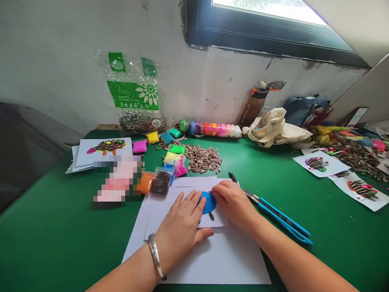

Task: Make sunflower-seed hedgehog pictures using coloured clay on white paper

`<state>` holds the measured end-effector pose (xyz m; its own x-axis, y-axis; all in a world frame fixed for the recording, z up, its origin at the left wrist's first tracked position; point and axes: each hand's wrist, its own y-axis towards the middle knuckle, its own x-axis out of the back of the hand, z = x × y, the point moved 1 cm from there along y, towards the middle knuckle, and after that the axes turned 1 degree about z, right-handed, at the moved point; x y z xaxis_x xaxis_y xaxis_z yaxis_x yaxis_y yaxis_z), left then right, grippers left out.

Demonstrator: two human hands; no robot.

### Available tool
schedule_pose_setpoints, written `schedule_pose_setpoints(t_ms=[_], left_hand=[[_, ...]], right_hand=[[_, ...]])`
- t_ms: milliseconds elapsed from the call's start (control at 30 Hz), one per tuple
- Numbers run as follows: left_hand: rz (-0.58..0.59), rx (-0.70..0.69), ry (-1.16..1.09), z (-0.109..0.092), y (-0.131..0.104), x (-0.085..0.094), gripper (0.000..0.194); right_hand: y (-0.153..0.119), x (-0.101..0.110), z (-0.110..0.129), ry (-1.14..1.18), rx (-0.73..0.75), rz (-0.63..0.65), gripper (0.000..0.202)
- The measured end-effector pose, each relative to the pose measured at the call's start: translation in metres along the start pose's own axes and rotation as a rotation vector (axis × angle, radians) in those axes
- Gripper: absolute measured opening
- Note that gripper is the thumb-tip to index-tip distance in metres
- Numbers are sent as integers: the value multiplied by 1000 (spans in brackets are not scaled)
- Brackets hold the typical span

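Observation:
A flat blue clay shape (pixel 209 204) sits on a small white card (pixel 220 221), with a dark grey oval piece (pixel 211 216) at its lower edge. My left hand (pixel 188 217) lies flat with fingers stretched over the card and the shape's left side, partly covering both. At the shape's upper right edge, my right hand (pixel 234 198) is closed in a pinch. A tiny dark bit shows by its fingertips, too small to name. Larger white sheets (pixel 231 259) lie beneath the card.
A blue utility knife (pixel 282 219) and a black pen (pixel 232 177) lie right of the paper. Beyond are sunflower seeds (pixel 203 158), a brown clay packet (pixel 161 182), an orange packet (pixel 146 182) and a seed bag (pixel 136 95). Finished pictures (pixel 322 163) lie at the right.

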<state>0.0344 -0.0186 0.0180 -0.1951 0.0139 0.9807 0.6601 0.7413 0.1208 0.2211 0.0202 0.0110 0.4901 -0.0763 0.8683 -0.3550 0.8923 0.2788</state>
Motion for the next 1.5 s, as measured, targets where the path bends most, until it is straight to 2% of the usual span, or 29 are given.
schedule_pose_setpoints(t_ms=[133,300,467,633,1167,1333,1500], left_hand=[[25,1,42,-1,-1,-7,68],[8,10,85,-5,2,-5,69],[84,-2,28,-7,5,-8,71],[91,7,28,-7,4,-14,70],[162,67,-50,-7,4,-12,72],[196,85,-39,-8,6,-9,72],[193,87,-40,-9,5,-9,71]], right_hand=[[-6,4,-1,-17,1,7,20],[-9,3,-2,-19,-14,-4,19],[-10,0,-2,-18,-26,-2,18],[-12,1,-1,-24,-61,-8,18],[-14,6,5,-58,-85,-2,19],[-15,5,6,-25,-63,35,18],[-15,3,6,-48,-64,-1,18]])
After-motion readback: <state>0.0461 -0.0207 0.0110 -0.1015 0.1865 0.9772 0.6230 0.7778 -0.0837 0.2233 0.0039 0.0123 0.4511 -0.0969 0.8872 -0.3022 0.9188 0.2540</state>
